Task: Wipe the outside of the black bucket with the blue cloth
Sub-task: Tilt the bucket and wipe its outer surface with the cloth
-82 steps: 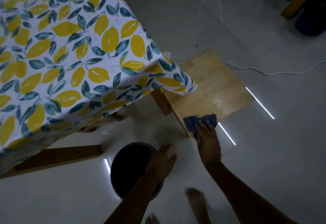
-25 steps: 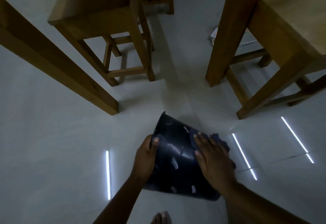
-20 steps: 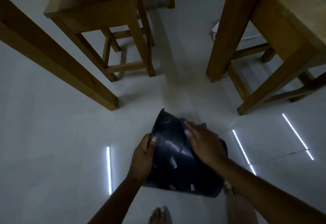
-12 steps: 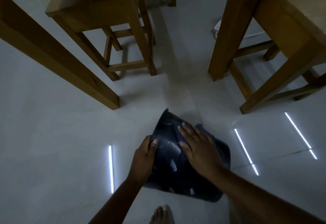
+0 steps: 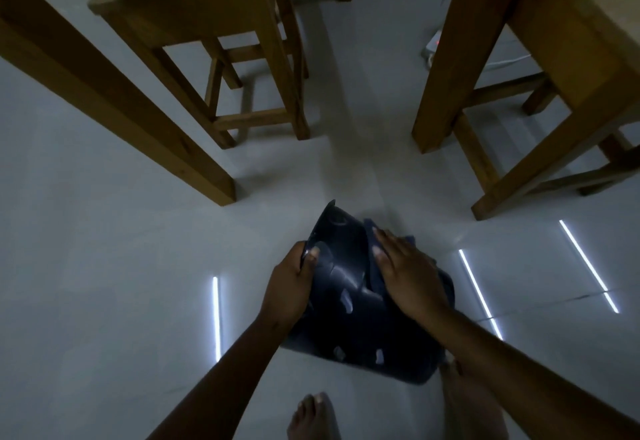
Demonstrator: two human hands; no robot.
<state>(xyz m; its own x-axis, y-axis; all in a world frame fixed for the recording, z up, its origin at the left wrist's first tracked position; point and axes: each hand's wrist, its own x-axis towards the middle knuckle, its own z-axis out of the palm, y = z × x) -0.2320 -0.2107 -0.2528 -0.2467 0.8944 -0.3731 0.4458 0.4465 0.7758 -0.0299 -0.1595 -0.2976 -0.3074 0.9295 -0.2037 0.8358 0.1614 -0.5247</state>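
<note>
The black bucket (image 5: 349,315) lies tipped on the pale floor, its mouth pointing away from me and its base near my feet. My left hand (image 5: 289,283) grips its left wall near the rim, thumb on the outside. My right hand (image 5: 405,275) lies flat on the upper right of the bucket, pressing the blue cloth (image 5: 372,264) against the wall. Only the cloth's edges show around my fingers.
A wooden stool (image 5: 221,34) stands ahead on the left, with a thick table leg (image 5: 114,100) slanting to its left. Another table leg (image 5: 460,48) and a second stool (image 5: 568,100) stand on the right. A power strip (image 5: 433,48) lies behind. My bare feet (image 5: 313,417) are below the bucket.
I picked the cloth off the stool and crouched; the bucket went from upright to tipped. In the last second my right hand slid the cloth from the bucket's right side up toward the rim.
</note>
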